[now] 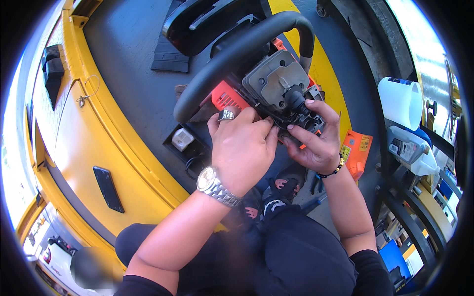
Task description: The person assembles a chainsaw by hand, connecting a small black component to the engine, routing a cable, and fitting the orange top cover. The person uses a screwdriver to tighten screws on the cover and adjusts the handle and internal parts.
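A partly opened chainsaw [274, 79] with an orange body stands in front of me, its black front handle [237, 49] arching over it. The cover is off, so a grey metal engine part [276, 79] and a black rubber piece [296, 100] show. My left hand [242, 148], with a ring and a metal watch, is closed against the saw's near side; its fingertips are partly hidden. My right hand [318, 140], wearing a beaded bracelet, is bent around the saw's near right end. Its thumb and fingers press beside the rubber piece. Any small part between the fingers is too hidden to name.
A loose orange cover [356, 153] lies right of my right hand. A black tray [185, 143] with a white piece is at the left. A phone [108, 189] rests on the yellow frame [133, 167]. Plastic jugs [407, 143] stand at the far right.
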Available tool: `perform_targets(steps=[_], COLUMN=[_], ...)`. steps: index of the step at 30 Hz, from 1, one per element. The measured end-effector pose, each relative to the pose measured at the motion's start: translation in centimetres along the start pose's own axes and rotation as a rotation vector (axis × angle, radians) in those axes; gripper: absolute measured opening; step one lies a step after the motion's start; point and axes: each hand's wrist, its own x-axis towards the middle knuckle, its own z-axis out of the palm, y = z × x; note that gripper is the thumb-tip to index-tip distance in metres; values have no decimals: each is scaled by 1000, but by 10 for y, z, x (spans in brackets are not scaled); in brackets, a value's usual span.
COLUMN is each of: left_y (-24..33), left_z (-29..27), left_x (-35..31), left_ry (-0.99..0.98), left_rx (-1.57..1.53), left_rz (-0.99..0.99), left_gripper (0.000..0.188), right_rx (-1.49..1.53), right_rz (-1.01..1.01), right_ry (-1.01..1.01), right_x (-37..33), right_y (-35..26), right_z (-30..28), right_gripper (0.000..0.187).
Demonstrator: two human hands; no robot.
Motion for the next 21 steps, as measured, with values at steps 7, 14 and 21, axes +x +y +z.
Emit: perform_targets(steps=[7, 14, 21], left_y=[-6, -17, 3], left_z=[-4, -5, -6], left_x=[5, 14, 7], left_ry=[-61, -124, -95], left_rx=[-41, -161, -97], left_rz=[28, 83, 33], left_gripper=[18, 18, 18], right_rx=[-126, -84, -14], right_rz=[57, 94, 102], right_ry=[-7, -42, -39], right_x=[1, 6, 8], right_y=[-6, -2, 3], right_z=[4, 6, 4], right_gripper=[36, 41, 40])
